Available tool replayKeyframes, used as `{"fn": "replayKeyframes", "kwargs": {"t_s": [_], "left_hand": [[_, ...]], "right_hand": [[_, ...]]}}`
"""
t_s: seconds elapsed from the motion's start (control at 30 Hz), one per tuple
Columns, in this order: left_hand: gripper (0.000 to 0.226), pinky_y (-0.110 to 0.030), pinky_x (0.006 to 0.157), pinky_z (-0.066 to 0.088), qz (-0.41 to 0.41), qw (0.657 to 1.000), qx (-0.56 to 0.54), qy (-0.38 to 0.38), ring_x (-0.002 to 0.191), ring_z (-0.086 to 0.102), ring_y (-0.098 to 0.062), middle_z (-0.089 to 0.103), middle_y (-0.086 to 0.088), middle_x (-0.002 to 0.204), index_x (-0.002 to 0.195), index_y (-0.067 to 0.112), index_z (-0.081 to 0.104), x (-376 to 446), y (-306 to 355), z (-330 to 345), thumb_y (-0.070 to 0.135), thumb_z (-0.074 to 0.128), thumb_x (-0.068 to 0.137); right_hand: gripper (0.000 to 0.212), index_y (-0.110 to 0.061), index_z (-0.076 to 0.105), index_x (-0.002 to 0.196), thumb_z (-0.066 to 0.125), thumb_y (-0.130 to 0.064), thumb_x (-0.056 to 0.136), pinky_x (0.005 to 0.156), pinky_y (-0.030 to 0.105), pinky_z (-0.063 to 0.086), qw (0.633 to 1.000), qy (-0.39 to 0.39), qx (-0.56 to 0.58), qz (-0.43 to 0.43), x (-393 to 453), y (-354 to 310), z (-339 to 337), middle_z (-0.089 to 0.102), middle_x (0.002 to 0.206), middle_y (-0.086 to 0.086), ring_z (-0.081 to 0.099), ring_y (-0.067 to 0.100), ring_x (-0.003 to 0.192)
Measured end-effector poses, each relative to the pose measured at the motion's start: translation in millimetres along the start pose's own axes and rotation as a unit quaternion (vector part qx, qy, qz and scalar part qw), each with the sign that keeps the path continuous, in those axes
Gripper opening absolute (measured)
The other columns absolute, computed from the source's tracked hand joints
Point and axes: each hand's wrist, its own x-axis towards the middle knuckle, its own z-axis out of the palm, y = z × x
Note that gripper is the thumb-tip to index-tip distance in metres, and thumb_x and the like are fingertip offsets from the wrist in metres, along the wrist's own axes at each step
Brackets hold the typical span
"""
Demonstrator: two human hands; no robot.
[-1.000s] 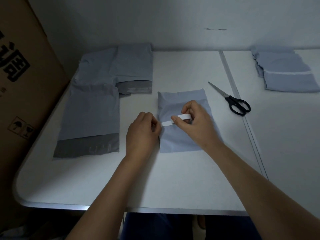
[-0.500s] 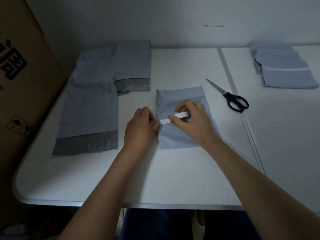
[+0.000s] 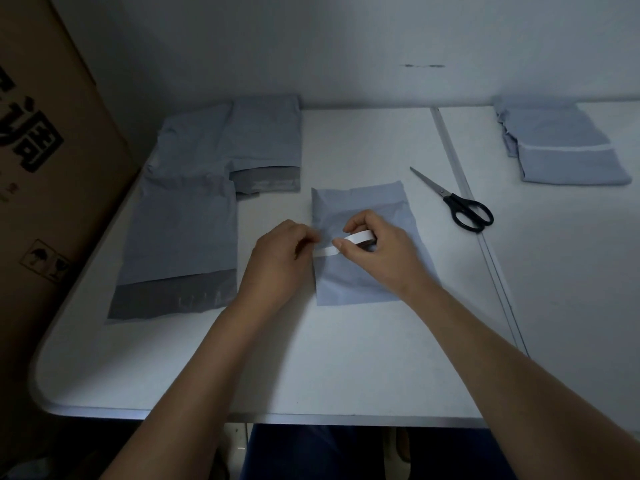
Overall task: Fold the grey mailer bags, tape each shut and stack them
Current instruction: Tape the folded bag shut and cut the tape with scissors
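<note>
One bag mid-taping, flat ones waiting.
Right hand [image 3: 377, 251] grips the tape roll [image 3: 360, 237]; left hand [image 3: 280, 258] pinches its free end over the folded bag [image 3: 360, 202]; unfolded bags [image 3: 183, 230] lie beyond the left fingers.

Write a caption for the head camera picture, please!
Right hand holds a tape roll while left hand pulls its end across a folded bag, scissors nearby.

Dim room, cool bluish light. White counter [image 3: 311, 358] with rounded front-left corner, metal edge along front. Second white counter [image 3: 571, 271] butts against its right side, thin metal seam [image 3: 485, 244] between. Plain pale wall [image 3: 311, 46] behind, small dark scuff [image 3: 424, 66] on it. Tall brown cardboard box [image 3: 45, 168] stands at left, black printed characters and handling symbols on its face.
</note>
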Motion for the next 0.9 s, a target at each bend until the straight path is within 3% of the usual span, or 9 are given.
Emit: {"fn": "replayKeyframes", "kwargs": {"t_s": [0.1, 0.2, 0.33, 0.47, 0.6, 0.67, 0.77, 0.9], "left_hand": [[0.02, -0.019, 0.076, 0.044, 0.084, 0.995, 0.01, -0.049, 0.087, 0.059, -0.013, 0.065, 0.001, 0.095, 0.103, 0.014, 0.073, -3, 0, 6, 0.011, 0.056, 0.093], [0.027, -0.032, 0.074, 0.049, 0.113, 0.991, 0.051, -0.049, 0.088, 0.059, -0.019, 0.065, -0.001, 0.095, 0.104, 0.014, 0.074, -5, -3, 12, 0.02, 0.051, 0.09], [0.026, -0.034, 0.067, 0.052, 0.161, 0.982, 0.089, -0.037, 0.084, 0.06, -0.025, 0.066, -0.005, 0.094, 0.105, 0.01, 0.074, -7, -4, 13, 0.016, 0.056, 0.087], [0.027, -0.033, 0.066, 0.052, 0.181, 0.978, 0.099, -0.037, 0.085, 0.06, -0.025, 0.066, -0.004, 0.097, 0.106, 0.009, 0.074, -8, -7, 14, 0.019, 0.056, 0.089], [0.033, -0.038, 0.061, 0.053, 0.18, 0.976, 0.115, -0.052, 0.086, 0.059, -0.024, 0.064, -0.002, 0.098, 0.109, 0.01, 0.073, -8, -10, 15, 0.024, 0.048, 0.092], [0.039, -0.038, 0.057, 0.052, 0.178, 0.975, 0.123, -0.05, 0.085, 0.057, -0.023, 0.062, -0.002, 0.094, 0.108, 0.011, 0.073, -9, -10, 16, 0.029, 0.041, 0.093], [0.039, -0.037, 0.052, 0.05, 0.18, 0.973, 0.141, -0.035, 0.08, 0.056, -0.023, 0.06, -0.003, 0.087, 0.101, 0.01, 0.073, -12, -6, 16, 0.028, 0.04, 0.092], [0.034, -0.035, 0.047, 0.048, 0.2, 0.965, 0.169, -0.023, 0.072, 0.056, -0.024, 0.059, -0.005, 0.081, 0.092, 0.007, 0.073, -14, -4, 17, 0.021, 0.042, 0.088]], "right_hand": [[0.022, -0.022, 0.06, 0.092, 0.075, -0.035, 0.081, 0.064, 0.01, 0.043, 1.0, 0.003, -0.005, -0.008, 1, 1, 1, 0.064, 0.082, -0.012, 0.057, 0.0, 0.072], [0.023, -0.024, 0.061, 0.09, 0.073, -0.041, 0.081, 0.066, 0.016, 0.047, 1.0, -0.007, -0.009, 0.004, 3, 3, 1, 0.066, 0.085, -0.011, 0.06, 0.003, 0.075], [0.024, -0.02, 0.065, 0.081, 0.073, -0.043, 0.08, 0.058, 0.019, 0.041, 0.995, -0.054, -0.081, 0.001, 18, -6, -6, 0.065, 0.075, -0.007, 0.056, 0.004, 0.065], [0.021, -0.02, 0.067, 0.082, 0.075, -0.04, 0.079, 0.064, 0.021, 0.046, 0.976, -0.159, -0.145, 0.016, 36, -26, -22, 0.066, 0.082, -0.007, 0.062, 0.009, 0.078], [0.03, -0.021, 0.061, 0.075, 0.056, -0.045, 0.093, 0.075, 0.031, 0.043, 0.943, -0.223, -0.248, 0.009, 45, -42, -31, 0.063, 0.083, -0.002, 0.056, 0.017, 0.083], [0.036, -0.021, 0.054, 0.068, 0.051, -0.043, 0.096, 0.071, 0.031, 0.04, 0.936, -0.235, -0.262, 0.013, 49, -44, -32, 0.057, 0.075, -0.002, 0.052, 0.018, 0.078], [0.029, -0.018, 0.058, 0.073, 0.06, -0.039, 0.092, 0.061, 0.021, 0.036, 0.937, -0.242, -0.253, 0.007, 53, -46, -33, 0.053, 0.07, -0.008, 0.049, 0.011, 0.069], [0.024, -0.018, 0.063, 0.078, 0.069, -0.04, 0.085, 0.059, 0.019, 0.036, 0.928, -0.263, -0.263, -0.016, 59, -52, -33, 0.055, 0.067, -0.012, 0.049, 0.005, 0.065]]}}
